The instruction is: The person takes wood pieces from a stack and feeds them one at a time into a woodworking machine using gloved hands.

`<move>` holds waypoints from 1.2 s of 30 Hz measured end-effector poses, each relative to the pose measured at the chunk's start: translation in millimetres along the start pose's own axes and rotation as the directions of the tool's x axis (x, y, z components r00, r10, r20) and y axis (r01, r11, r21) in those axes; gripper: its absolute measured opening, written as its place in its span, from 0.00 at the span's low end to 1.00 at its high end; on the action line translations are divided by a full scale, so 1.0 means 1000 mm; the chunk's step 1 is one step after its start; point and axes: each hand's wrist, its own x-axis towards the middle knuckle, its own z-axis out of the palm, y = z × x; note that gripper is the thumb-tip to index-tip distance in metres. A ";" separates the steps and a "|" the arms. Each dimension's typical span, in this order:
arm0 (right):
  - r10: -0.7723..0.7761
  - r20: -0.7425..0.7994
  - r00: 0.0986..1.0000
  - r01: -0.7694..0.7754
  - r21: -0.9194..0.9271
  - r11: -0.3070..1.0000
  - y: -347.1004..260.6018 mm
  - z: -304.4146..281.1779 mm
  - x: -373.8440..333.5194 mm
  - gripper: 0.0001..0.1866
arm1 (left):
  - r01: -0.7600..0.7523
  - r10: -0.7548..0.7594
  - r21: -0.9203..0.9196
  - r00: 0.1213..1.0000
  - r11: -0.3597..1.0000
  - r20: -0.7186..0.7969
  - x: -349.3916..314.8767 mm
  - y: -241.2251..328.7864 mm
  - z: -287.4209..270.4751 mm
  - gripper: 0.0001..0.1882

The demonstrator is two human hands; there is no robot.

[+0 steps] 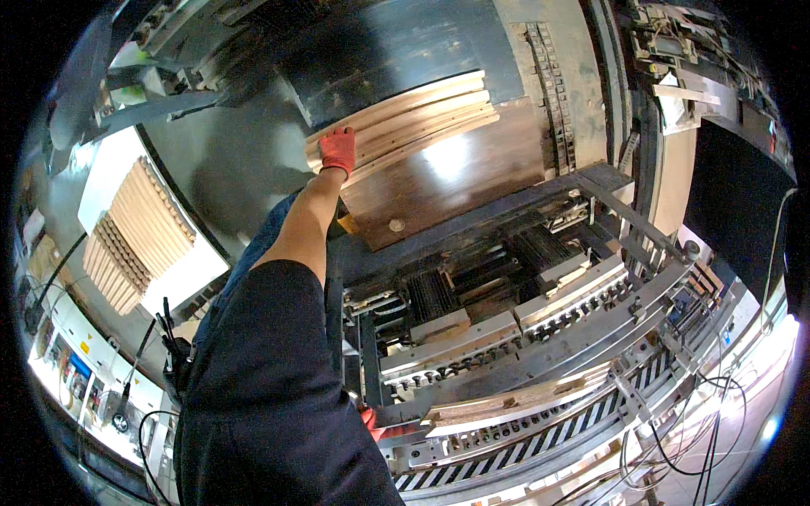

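My left hand, in a red glove, reaches out to the left end of a bundle of long pale wooden strips. Its fingers curl over the strips, which lie side by side on a brown board on the machine table. Most of my right hand, also red-gloved, is hidden behind my black sleeve. It is low beside a grey metal bar, near the end of a wooden piece lying along the machine; whether it grips anything does not show.
More wooden strips are stacked on a white surface at the left. Rollers and metal rails of the machine run along the lower right, with a black-and-white striped edge. Loose cables hang at the right. A chain track runs beyond the board.
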 end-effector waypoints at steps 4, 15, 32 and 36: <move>-0.012 0.013 1.000 0.012 -0.011 1.000 -0.001 -0.005 0.005 0.18 | 0.071 -0.071 -0.008 0.997 0.997 -0.025 -0.009 0.013 -0.010 0.21; -0.130 0.034 0.991 0.130 0.028 0.991 0.004 -0.010 0.010 0.17 | -0.405 0.231 -0.597 0.908 0.692 -0.349 -0.093 0.114 -0.093 0.23; -0.275 -0.217 0.937 0.277 -0.019 0.961 -0.081 -0.012 -0.032 0.14 | -0.461 0.492 -0.709 0.512 -0.534 -0.704 -0.308 0.204 -0.372 0.20; -0.208 -0.469 0.858 0.306 0.143 0.941 -0.083 -0.021 -0.052 0.16 | -0.441 0.626 -0.667 0.260 -0.601 -0.735 -0.359 0.190 -0.390 0.20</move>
